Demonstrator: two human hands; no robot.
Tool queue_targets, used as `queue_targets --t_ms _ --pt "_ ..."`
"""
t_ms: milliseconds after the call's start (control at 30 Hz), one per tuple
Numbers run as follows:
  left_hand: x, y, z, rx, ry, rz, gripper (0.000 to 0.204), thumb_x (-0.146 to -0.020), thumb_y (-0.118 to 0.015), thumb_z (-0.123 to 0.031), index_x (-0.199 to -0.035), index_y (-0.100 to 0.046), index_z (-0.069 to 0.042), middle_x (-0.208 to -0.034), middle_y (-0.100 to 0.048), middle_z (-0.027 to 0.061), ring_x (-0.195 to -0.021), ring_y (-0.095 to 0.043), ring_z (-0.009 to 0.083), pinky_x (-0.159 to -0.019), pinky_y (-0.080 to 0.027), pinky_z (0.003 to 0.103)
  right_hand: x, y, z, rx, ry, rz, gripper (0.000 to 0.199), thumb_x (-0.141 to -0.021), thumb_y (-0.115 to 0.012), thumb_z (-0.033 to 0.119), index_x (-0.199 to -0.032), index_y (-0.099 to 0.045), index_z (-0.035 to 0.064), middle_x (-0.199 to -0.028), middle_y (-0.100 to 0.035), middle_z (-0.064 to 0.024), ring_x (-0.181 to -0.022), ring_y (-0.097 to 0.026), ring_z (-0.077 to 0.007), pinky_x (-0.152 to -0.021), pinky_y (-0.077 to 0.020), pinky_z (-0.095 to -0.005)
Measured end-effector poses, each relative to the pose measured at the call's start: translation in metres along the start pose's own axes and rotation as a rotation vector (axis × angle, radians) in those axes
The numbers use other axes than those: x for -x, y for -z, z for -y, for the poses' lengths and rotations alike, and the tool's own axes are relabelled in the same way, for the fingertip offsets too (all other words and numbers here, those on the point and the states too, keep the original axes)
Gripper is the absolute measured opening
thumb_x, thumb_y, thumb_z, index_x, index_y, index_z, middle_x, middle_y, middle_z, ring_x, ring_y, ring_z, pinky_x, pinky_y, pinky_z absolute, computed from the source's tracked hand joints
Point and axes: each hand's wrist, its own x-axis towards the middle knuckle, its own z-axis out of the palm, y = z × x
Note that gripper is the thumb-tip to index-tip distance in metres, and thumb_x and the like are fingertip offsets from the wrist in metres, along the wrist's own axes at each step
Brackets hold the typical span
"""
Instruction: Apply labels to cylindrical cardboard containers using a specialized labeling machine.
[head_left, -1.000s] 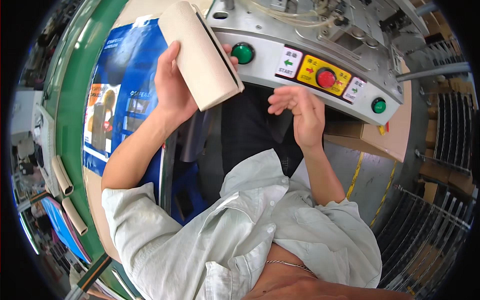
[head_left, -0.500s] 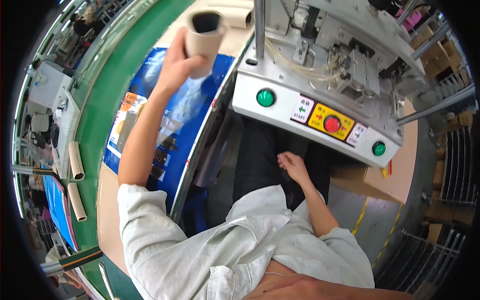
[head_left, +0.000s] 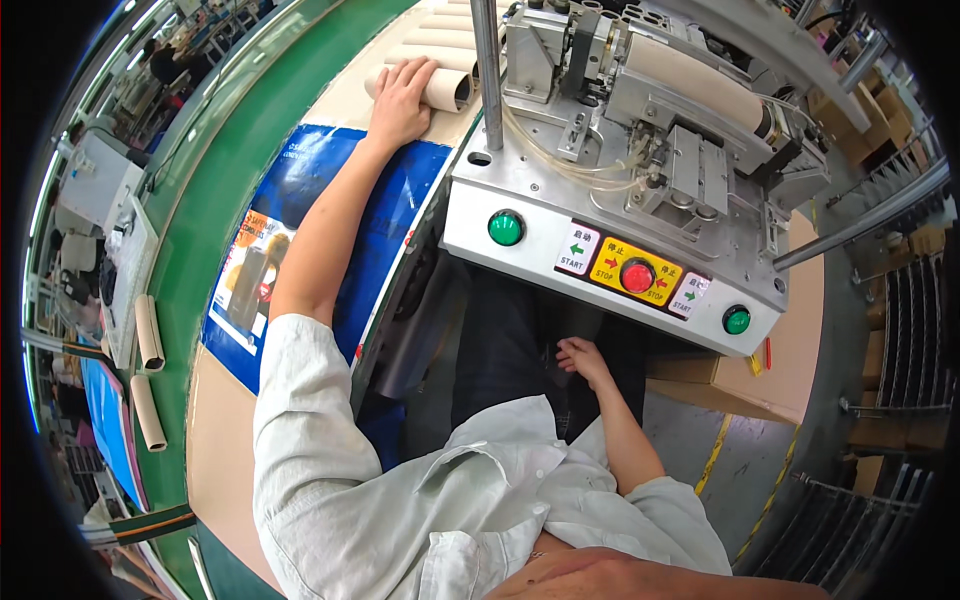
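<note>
My left hand (head_left: 402, 98) is wrapped over a beige hollow tube (head_left: 443, 90) lying on its side on the cardboard-coloured work surface. The tube's dark open end faces right, and it is the nearest of a row of similar tubes (head_left: 440, 56). Down by my lap, my right hand (head_left: 580, 358) rests with loosely bent fingers and nothing visible in it. In front of me stands a metal machine (head_left: 535, 187), with another beige tube (head_left: 695, 82) lying across its fixture. Neither hand touches the machine.
On the machine's white front are green buttons (head_left: 506, 227) and a red button (head_left: 638, 275). A metal post (head_left: 487, 80) rises beside my left hand. A blue printed sheet (head_left: 340, 250) lies under my left forearm. Two tubes (head_left: 148, 412) lie on the green surface (head_left: 180, 300) at left.
My left hand has brought the raised tube down beside the row and away from me. The view has shifted, showing more of the machine's fixture and its tube. My right hand stays by my lap.
</note>
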Motion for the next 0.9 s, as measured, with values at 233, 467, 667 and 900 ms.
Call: queue_targets --t_ms 233,467,667,900 --pt "-0.009 -0.011 0.002 -0.041 0.017 -0.005 0.073 -0.082 -0.065 -0.005 -0.154 -0.055 -0.015 -0.157 -0.057 0.0061 -0.15 -0.045 0.0343 -0.128 -0.03 0.055 -0.004 0.001 -0.006 -0.011 -0.014 0.011 0.038 -0.11 -0.062 0.034 -0.13 -0.071 0.0033 -0.109 -0.075 -0.0128 -0.087 -0.071 -0.0207 -0.076 -0.0567 -0.0298" --pt "-0.017 -0.012 0.005 -0.084 0.045 0.054 0.076 -0.083 -0.066 -0.009 -0.157 -0.052 -0.015 -0.164 -0.051 0.0091 -0.153 -0.042 0.0391 -0.13 -0.026 0.057 -0.002 0.0 -0.005 0.013 -0.017 -0.005 0.038 -0.11 -0.063 0.035 -0.129 -0.071 0.0037 -0.109 -0.075 -0.0128 -0.086 -0.07 -0.0208 -0.075 -0.0568 -0.0298" --pt "0.033 0.044 0.032 -0.139 0.089 0.074 0.084 -0.082 -0.069 -0.016 -0.163 -0.047 -0.014 -0.169 -0.045 0.0159 -0.155 -0.039 0.0427 -0.13 -0.025 0.058 -0.003 0.001 -0.011 0.005 -0.01 0.002 0.038 -0.109 -0.064 0.036 -0.128 -0.072 0.0043 -0.108 -0.074 -0.0125 -0.086 -0.07 -0.0203 -0.075 -0.0566 -0.0299" --pt "0.22 0.248 0.217 -0.576 0.507 0.166 0.079 -0.083 -0.078 -0.03 -0.154 -0.055 -0.003 -0.148 -0.063 0.022 -0.133 -0.062 0.0392 -0.112 -0.049 0.049 -0.008 0.0 -0.023 0.009 -0.014 0.017 0.035 -0.109 -0.064 0.035 -0.125 -0.072 0.0052 -0.106 -0.074 -0.0104 -0.084 -0.068 -0.0182 -0.076 -0.0551 -0.0284"
